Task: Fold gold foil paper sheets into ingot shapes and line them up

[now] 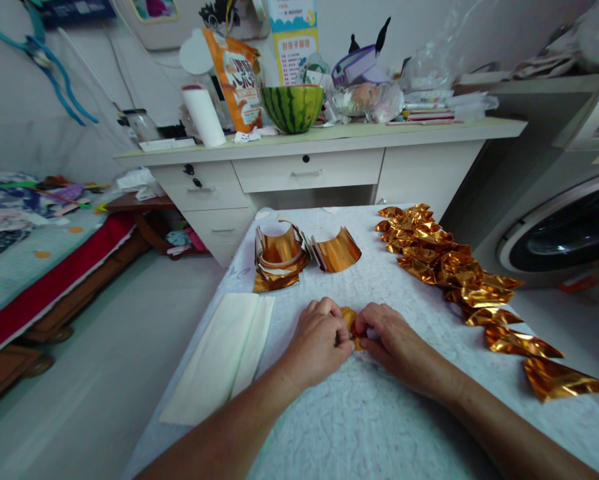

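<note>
Between my two hands is a small piece of gold foil paper (pixel 349 319), mostly covered by the fingers. My left hand (pixel 324 333) pinches its left side with curled fingers. From the other side, my right hand (pixel 387 337) grips it between thumb and fingers. Beyond the hands lie a stack of curled gold foil sheets (pixel 279 257) and a separate curled gold sheet (pixel 338 251). Folded gold foil pieces (pixel 459 273) run in a row along the table's right side. To the left of my left hand is a flat stack of pale paper (pixel 224 353).
The table (pixel 319 427) has a light patterned cover. Behind it stands a white desk (pixel 309 157) carrying a watermelon half (pixel 292 107), an orange pouch (pixel 237 83) and a paper roll (pixel 203 115). A washing machine (pixel 554 160) is at right, a bed (pixel 39 247) at left.
</note>
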`<state>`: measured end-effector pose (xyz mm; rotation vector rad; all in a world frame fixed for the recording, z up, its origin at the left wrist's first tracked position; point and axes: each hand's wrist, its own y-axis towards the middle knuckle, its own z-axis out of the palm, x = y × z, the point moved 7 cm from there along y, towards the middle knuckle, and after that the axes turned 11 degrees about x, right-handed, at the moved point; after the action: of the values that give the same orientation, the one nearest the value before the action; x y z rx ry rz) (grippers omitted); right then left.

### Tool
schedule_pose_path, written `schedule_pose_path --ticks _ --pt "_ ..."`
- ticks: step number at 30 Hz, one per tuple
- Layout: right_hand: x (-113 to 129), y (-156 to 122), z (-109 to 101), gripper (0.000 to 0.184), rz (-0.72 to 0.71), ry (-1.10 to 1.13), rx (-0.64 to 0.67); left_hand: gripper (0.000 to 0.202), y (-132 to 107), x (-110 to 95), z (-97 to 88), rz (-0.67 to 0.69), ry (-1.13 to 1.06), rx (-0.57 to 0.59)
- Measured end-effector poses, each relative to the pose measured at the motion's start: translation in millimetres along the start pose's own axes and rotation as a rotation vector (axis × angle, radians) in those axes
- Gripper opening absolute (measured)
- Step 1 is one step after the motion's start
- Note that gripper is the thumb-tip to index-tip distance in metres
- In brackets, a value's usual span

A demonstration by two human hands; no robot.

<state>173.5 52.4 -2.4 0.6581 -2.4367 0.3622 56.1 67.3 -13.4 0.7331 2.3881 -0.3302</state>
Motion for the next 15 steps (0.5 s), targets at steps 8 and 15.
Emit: schedule_pose_path --ticks 8,15 --pt "-2.0 0.6 2.3 0.009 0.0 -0.014 -0.004 0.009 -2.7 -2.5 0.6 -0.001 0.02 -0.009" --pt "-0.9 0.4 1.8 0.01 0.015 -0.012 0.009 0.011 -0.3 0.6 3.0 -0.013 0.008 0.012"
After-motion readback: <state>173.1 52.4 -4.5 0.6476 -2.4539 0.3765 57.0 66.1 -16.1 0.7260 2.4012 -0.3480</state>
